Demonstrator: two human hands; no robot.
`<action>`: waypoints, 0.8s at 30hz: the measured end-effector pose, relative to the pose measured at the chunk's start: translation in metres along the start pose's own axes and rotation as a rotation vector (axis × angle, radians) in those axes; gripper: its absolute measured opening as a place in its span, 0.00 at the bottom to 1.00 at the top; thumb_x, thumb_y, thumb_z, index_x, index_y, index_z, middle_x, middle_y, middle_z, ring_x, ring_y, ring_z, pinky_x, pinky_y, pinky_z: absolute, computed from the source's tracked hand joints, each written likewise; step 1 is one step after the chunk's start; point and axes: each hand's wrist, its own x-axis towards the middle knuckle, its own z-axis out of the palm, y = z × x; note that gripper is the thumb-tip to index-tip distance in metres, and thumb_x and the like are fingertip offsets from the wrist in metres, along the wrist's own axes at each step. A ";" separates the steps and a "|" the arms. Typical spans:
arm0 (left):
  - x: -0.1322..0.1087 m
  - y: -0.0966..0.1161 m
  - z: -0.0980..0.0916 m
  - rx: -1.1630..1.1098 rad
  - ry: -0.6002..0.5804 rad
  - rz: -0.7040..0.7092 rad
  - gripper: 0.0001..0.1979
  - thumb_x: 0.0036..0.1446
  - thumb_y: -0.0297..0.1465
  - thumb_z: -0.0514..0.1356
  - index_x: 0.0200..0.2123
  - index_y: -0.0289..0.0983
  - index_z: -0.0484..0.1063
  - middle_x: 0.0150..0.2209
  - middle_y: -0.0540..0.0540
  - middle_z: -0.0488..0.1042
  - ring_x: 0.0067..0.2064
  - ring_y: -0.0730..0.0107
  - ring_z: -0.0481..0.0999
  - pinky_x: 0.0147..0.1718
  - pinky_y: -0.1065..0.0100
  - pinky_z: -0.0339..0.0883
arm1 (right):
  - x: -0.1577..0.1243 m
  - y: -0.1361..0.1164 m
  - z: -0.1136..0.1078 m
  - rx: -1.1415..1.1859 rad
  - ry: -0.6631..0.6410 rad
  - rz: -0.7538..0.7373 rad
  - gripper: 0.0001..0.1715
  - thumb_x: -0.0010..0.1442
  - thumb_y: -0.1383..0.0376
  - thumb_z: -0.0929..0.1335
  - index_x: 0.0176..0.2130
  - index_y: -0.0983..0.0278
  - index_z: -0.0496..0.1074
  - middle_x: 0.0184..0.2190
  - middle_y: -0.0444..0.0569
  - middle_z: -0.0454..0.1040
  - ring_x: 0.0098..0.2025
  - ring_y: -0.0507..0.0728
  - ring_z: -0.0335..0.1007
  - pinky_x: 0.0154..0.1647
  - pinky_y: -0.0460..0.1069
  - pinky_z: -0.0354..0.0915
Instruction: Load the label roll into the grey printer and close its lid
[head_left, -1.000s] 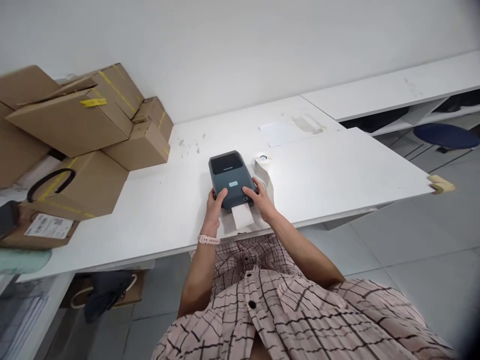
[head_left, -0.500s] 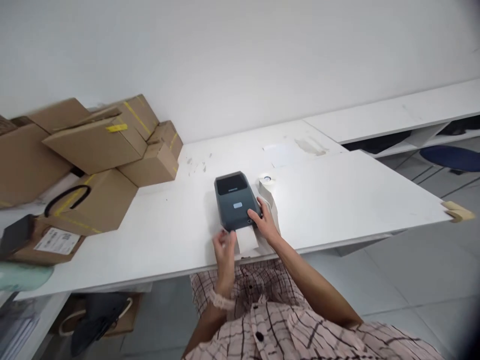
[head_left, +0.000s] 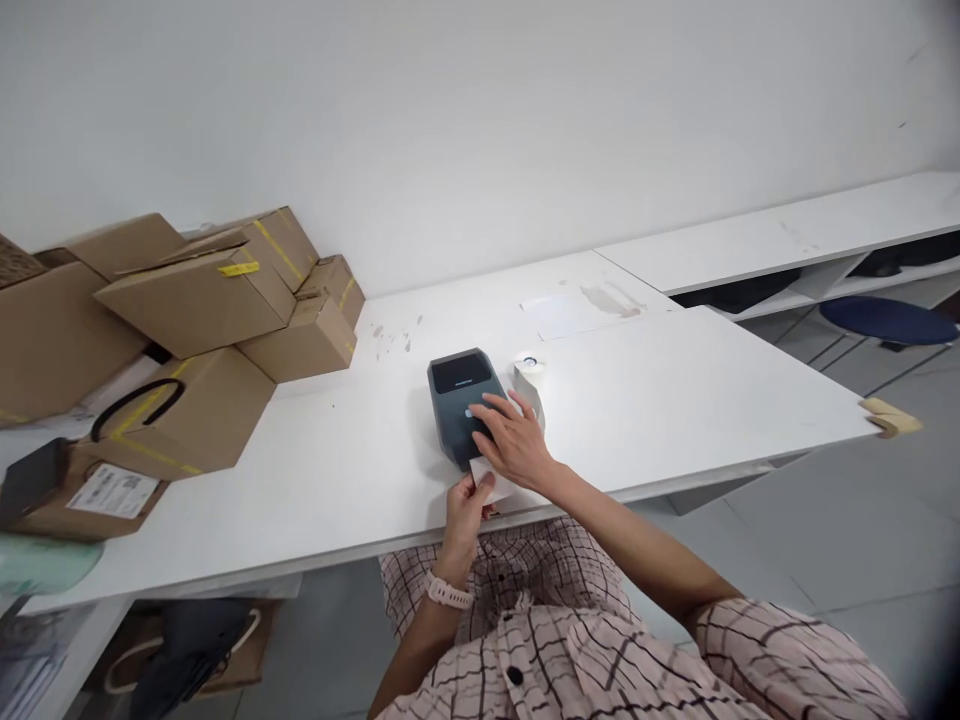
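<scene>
A dark grey label printer (head_left: 459, 393) sits near the front edge of a white table (head_left: 660, 400). My right hand (head_left: 510, 440) lies flat across the printer's front top, fingers stretched out. A white label (head_left: 491, 482) sticks out of the printer's front slot. My left hand (head_left: 466, 510) pinches that label at the table's front edge. A white label roll (head_left: 529, 374) stands just right of the printer, its paper strip running down behind my right hand.
Several cardboard boxes (head_left: 202, 300) are stacked at the table's left, one with a black handle (head_left: 131, 405). A white sheet (head_left: 559, 312) lies further back. Low white shelving (head_left: 787, 245) and a blue stool (head_left: 885, 320) are at the right. A bag (head_left: 180, 650) lies under the table.
My left hand left the printer's side, dropped to the front edge and took hold of the label. My right hand slid from the printer's front corner onto its top.
</scene>
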 end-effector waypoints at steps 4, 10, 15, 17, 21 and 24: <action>-0.001 0.001 -0.007 -0.017 0.153 0.116 0.29 0.51 0.59 0.62 0.21 0.38 0.66 0.17 0.56 0.56 0.20 0.78 0.56 0.19 0.72 0.50 | 0.004 -0.004 0.006 -0.034 -0.085 0.027 0.12 0.70 0.63 0.62 0.51 0.62 0.69 0.42 0.52 0.80 0.52 0.61 0.73 0.68 0.62 0.51; 0.007 0.020 -0.040 -0.031 0.304 0.312 0.23 0.59 0.52 0.59 0.33 0.37 0.73 0.24 0.53 0.63 0.22 0.77 0.59 0.20 0.72 0.55 | -0.010 0.009 -0.007 0.376 -0.013 0.352 0.28 0.69 0.52 0.64 0.63 0.58 0.61 0.63 0.57 0.68 0.66 0.67 0.62 0.65 0.66 0.59; 0.031 0.041 -0.053 0.047 0.355 0.350 0.18 0.57 0.46 0.62 0.41 0.37 0.73 0.35 0.47 0.72 0.30 0.73 0.69 0.26 0.71 0.63 | -0.002 0.021 -0.031 0.733 -0.104 0.600 0.44 0.66 0.41 0.63 0.72 0.52 0.49 0.73 0.54 0.53 0.71 0.68 0.54 0.68 0.66 0.56; 0.046 0.052 -0.049 0.139 0.337 0.366 0.20 0.58 0.45 0.61 0.48 0.38 0.72 0.45 0.41 0.74 0.42 0.66 0.74 0.34 0.69 0.69 | 0.019 0.025 -0.040 0.762 -0.096 0.617 0.46 0.65 0.39 0.63 0.72 0.54 0.50 0.72 0.56 0.55 0.71 0.68 0.55 0.70 0.66 0.54; 0.080 0.074 -0.035 0.343 0.271 0.311 0.27 0.55 0.42 0.65 0.56 0.38 0.68 0.57 0.37 0.71 0.55 0.58 0.73 0.47 0.63 0.69 | 0.074 0.041 -0.043 0.706 -0.030 0.560 0.49 0.64 0.38 0.63 0.72 0.58 0.50 0.68 0.61 0.62 0.69 0.67 0.58 0.69 0.64 0.54; 0.100 0.084 -0.027 0.456 0.254 0.240 0.30 0.55 0.42 0.65 0.58 0.39 0.66 0.58 0.37 0.72 0.53 0.56 0.75 0.46 0.61 0.69 | 0.112 0.060 -0.030 0.663 0.002 0.505 0.49 0.64 0.39 0.64 0.72 0.60 0.51 0.67 0.61 0.64 0.67 0.67 0.62 0.67 0.63 0.57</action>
